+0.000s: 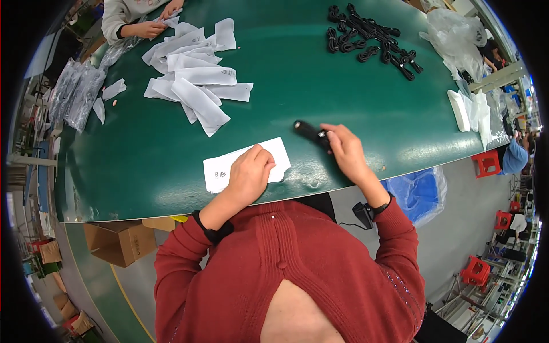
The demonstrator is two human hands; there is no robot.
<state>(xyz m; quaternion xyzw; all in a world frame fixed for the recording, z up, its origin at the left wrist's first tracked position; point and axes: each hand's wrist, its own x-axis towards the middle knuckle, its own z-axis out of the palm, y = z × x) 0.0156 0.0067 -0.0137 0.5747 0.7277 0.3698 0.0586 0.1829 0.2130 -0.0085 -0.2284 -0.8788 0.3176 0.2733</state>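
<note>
Near the table's front edge lies a stack of flat white bags (pixel 220 169). My left hand (pixel 249 174) rests on the stack, its fingers curled and pressed together at the top bag; the fingertips are partly hidden. To the right, just above the table, my right hand (pixel 346 150) grips a black coiled cable (pixel 311 133), which is blurred by motion and points toward the left. Beyond both hands, at the far right, several more black coiled cables (pixel 366 34) lie in a loose pile. A heap of filled white bags (pixel 197 77) lies at the far left.
Another person's hands (pixel 151 27) handle a white bag beyond the heap. Clear plastic packs (pixel 77 94) lie at the green table's (pixel 269 94) left edge. White sheets (pixel 472 111) and clear plastic (pixel 454 37) are at the right. Below stand a cardboard box (pixel 123 243) and a blue lined bin (pixel 417 194).
</note>
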